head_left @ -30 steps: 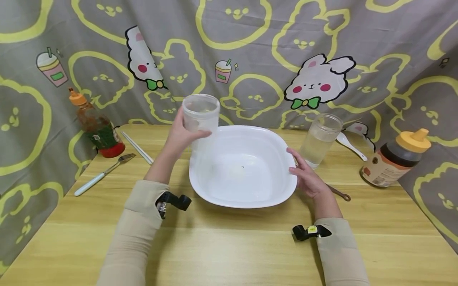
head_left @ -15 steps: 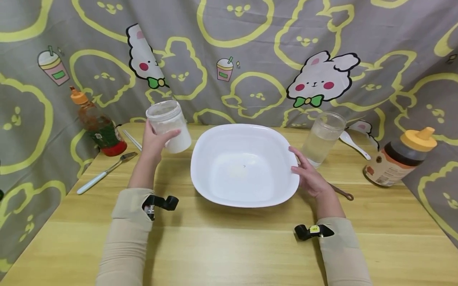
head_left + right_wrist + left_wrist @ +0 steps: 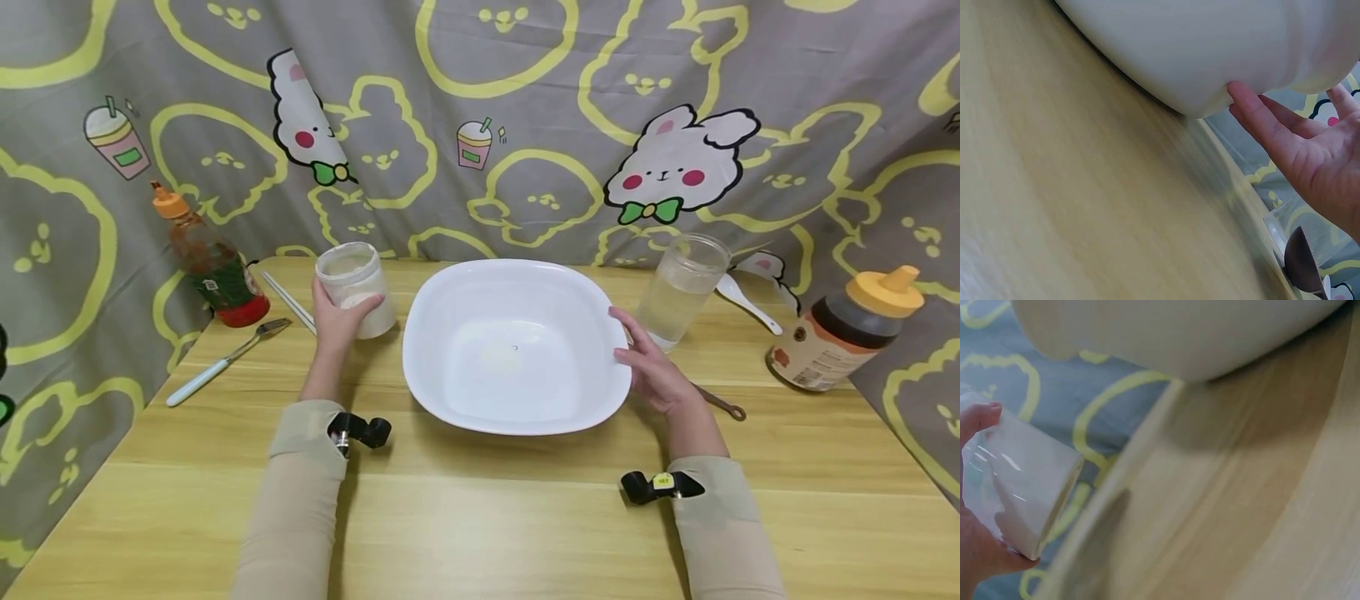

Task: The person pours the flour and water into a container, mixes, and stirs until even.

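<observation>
My left hand (image 3: 337, 321) grips a clear jar (image 3: 367, 315) with white powder in it, low over the table's left rear and left of the white basin. In the left wrist view, thumb and fingers wrap round the jar (image 3: 1029, 475). The wide white basin (image 3: 517, 408) stands mid-table; only a small dark mark shows inside it. My right hand (image 3: 656, 375) rests against its right side near the rim. In the right wrist view, nearly straight fingers of the right hand (image 3: 1310, 150) touch the basin's outer wall (image 3: 1210, 50).
Behind my right hand stands a clear jar of water (image 3: 678, 292), with a brown ladle (image 3: 1300, 262) beside it. A white spoon (image 3: 750, 304) and a yellow-capped bottle (image 3: 840, 333) are farther right. At left are a red sauce bottle (image 3: 213, 267), a fork (image 3: 225, 364) and chopsticks (image 3: 288, 302).
My left hand has carried the jar of white powder from above the basin's left rim leftward, then down toward the table. The right hand has stayed at the basin's side.
</observation>
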`<state>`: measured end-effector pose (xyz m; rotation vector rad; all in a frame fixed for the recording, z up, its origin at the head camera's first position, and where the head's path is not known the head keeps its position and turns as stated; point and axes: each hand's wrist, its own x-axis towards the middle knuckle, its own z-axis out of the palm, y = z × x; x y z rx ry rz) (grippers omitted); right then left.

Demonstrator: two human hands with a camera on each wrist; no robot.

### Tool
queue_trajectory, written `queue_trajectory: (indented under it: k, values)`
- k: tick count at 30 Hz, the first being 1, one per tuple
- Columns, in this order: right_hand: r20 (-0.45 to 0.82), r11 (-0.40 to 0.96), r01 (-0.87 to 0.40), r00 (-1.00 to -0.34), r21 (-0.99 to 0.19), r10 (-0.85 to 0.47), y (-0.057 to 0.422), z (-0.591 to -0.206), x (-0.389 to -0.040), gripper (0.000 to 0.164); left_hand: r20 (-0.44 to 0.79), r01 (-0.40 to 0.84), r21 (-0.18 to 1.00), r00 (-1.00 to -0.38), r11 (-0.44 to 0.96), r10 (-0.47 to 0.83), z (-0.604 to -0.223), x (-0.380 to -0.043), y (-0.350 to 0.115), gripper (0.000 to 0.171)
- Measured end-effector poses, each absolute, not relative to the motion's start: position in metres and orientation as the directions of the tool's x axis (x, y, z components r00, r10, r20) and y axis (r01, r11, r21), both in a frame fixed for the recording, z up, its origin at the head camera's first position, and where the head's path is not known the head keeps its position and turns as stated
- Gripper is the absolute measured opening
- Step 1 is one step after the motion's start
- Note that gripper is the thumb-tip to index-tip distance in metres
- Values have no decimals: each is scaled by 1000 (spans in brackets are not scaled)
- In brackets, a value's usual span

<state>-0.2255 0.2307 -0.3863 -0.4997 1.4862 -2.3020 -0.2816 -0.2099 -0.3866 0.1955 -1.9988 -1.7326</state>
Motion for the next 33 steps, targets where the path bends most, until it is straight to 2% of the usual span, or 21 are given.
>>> queue_trajectory:
  k: [3, 12, 21, 33]
  values:
    - [103, -384, 99, -874, -918, -474, 231, -386, -225, 54, 295, 208, 949, -856, 238, -425, -415, -300, -219, 106]
    - [105, -383, 102, -870, -918, -482, 230, -387, -225, 54, 264, 165, 955, -851, 245, -454, -396, -280, -197, 99]
    - [112, -403, 107, -868, -909, -484, 231, -388, -225, 55, 315, 218, 942, -835, 254, -451, -407, -283, -198, 99]
    - [113, -406, 110, -865, -907, -489, 230, -388, -225, 54, 281, 155, 939, -858, 306, -430, -405, -285, -201, 102]
